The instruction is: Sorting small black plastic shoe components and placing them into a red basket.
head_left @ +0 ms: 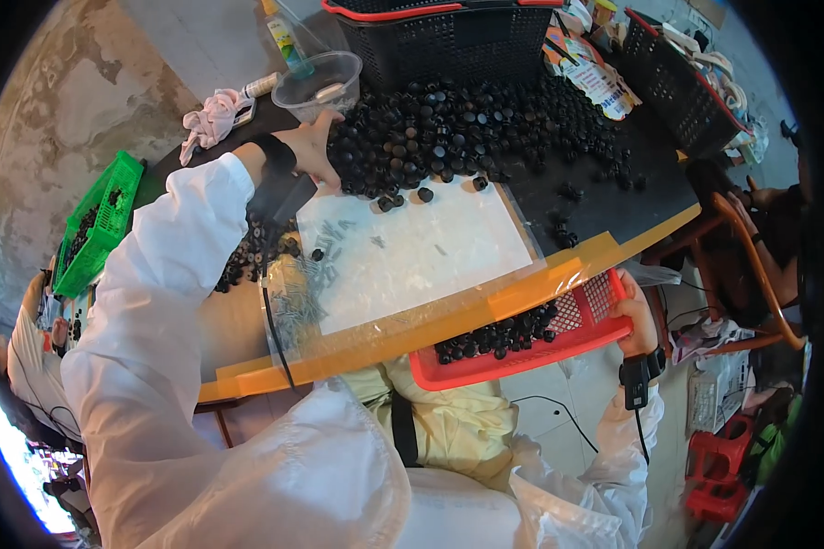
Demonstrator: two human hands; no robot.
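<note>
My left hand (313, 152) reaches across the table to the left edge of a large heap of small round black plastic caps (444, 128). Its fingers and thumb are spread apart against the caps, partly in shadow. Down at the right, my right hand (635, 316) is closed round the end of a red plastic basket (485, 368). Just below the table's front edge, that basket holds a layer of the same black caps (499, 337). In front of the heap lies a white sheet (412, 256) under clear plastic, with a few caps on its far edge.
Small clear pieces (295, 297) lie left of the sheet. A clear bowl (319, 84), a spray bottle (287, 44) and a pink cloth (214, 119) stand beyond my left arm. A black basket (444, 41) is behind the heap. Yellow tape (531, 291) lines the table edge. Other people sit at both sides.
</note>
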